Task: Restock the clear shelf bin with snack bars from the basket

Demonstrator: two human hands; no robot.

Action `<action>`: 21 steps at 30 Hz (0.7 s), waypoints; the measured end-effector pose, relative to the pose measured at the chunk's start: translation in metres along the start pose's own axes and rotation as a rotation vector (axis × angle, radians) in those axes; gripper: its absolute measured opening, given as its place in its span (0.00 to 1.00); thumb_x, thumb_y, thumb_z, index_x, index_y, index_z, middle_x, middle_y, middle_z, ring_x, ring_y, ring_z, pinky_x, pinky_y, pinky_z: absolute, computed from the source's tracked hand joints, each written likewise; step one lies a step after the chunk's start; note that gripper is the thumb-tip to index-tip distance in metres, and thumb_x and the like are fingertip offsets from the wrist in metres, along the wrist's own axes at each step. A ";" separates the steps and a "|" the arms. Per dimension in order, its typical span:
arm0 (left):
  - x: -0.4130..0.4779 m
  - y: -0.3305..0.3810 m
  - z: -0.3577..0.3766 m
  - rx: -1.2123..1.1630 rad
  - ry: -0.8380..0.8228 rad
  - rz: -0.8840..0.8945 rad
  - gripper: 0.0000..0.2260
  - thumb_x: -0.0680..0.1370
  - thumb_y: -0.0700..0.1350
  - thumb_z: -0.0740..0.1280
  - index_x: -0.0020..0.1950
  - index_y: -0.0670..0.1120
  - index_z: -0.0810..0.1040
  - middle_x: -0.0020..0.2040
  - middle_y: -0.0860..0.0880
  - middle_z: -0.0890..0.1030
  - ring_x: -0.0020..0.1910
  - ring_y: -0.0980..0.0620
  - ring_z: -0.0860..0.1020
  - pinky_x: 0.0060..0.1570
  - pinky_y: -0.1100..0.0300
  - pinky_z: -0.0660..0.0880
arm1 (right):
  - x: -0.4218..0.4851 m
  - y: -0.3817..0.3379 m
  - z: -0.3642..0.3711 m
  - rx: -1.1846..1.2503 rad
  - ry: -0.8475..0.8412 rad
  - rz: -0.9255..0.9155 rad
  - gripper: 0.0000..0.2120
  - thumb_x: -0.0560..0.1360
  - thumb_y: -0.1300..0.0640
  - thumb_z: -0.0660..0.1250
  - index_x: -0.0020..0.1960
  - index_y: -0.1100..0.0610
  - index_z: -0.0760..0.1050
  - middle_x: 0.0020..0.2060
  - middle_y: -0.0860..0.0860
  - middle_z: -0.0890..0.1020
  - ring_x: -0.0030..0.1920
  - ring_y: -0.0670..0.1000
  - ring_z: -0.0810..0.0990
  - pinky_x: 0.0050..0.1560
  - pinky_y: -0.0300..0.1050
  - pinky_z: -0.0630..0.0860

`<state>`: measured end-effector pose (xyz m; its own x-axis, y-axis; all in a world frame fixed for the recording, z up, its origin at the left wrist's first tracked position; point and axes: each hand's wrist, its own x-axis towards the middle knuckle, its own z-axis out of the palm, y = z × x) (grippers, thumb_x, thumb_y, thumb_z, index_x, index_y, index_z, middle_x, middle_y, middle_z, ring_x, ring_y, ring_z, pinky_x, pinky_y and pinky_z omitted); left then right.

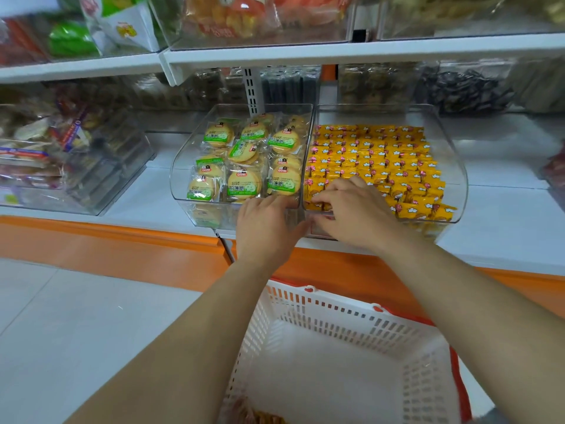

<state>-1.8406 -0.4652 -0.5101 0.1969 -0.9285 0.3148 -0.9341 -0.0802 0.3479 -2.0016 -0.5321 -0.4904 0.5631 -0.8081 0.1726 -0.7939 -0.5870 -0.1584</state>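
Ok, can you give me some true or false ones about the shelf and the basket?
1. The yellow bars are in the right bin. True.
2. The basket is full to the top. False: it is almost empty.
3. The right hand is on the yellow bars. True.
4. The biscuits are in the basket. False: they are in the left bin.

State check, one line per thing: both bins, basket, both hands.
snack bar bin: nearly full of yellow bars in rows
biscuit bin: partly filled, packs lying loose
basket: nearly empty, few wrappers at near edge
left hand: resting on bins' front edge
right hand: fingertips on front bars
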 end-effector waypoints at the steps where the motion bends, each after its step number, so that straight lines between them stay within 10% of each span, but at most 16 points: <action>1: -0.001 0.000 -0.004 0.002 -0.022 0.009 0.19 0.77 0.59 0.71 0.63 0.51 0.82 0.60 0.50 0.84 0.60 0.45 0.76 0.63 0.51 0.69 | -0.002 -0.001 -0.002 -0.008 -0.003 -0.001 0.21 0.78 0.40 0.63 0.69 0.43 0.73 0.64 0.48 0.75 0.65 0.55 0.69 0.61 0.55 0.70; 6: -0.028 0.007 -0.032 -0.086 0.013 0.087 0.14 0.78 0.48 0.72 0.63 0.47 0.81 0.59 0.48 0.82 0.58 0.46 0.77 0.56 0.52 0.75 | -0.040 -0.008 -0.017 0.096 0.203 -0.068 0.12 0.76 0.47 0.69 0.58 0.48 0.80 0.56 0.48 0.79 0.58 0.54 0.73 0.56 0.51 0.72; 9: -0.063 -0.001 -0.038 -0.156 -0.308 0.070 0.15 0.76 0.48 0.75 0.61 0.50 0.80 0.56 0.52 0.83 0.53 0.52 0.79 0.51 0.58 0.76 | -0.076 -0.008 -0.014 0.184 0.200 -0.127 0.05 0.74 0.49 0.71 0.48 0.49 0.80 0.47 0.47 0.81 0.51 0.53 0.76 0.48 0.47 0.72; 13: -0.110 -0.021 -0.006 -0.035 -0.803 0.036 0.11 0.78 0.51 0.72 0.59 0.51 0.80 0.55 0.54 0.83 0.50 0.53 0.80 0.53 0.57 0.79 | -0.123 0.000 0.035 0.314 -0.278 -0.036 0.04 0.74 0.46 0.71 0.45 0.43 0.76 0.43 0.40 0.79 0.46 0.46 0.77 0.45 0.44 0.75; 21: -0.199 -0.051 0.140 0.005 -1.138 -0.120 0.16 0.78 0.54 0.72 0.63 0.50 0.78 0.59 0.49 0.81 0.57 0.48 0.78 0.58 0.53 0.77 | -0.204 0.022 0.227 0.422 -0.843 0.364 0.16 0.76 0.44 0.71 0.59 0.51 0.77 0.53 0.48 0.79 0.48 0.47 0.76 0.48 0.43 0.72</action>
<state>-1.8740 -0.3269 -0.7138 -0.0964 -0.7042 -0.7035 -0.9292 -0.1897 0.3172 -2.0818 -0.3913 -0.7500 0.4111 -0.6160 -0.6719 -0.8955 -0.1352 -0.4240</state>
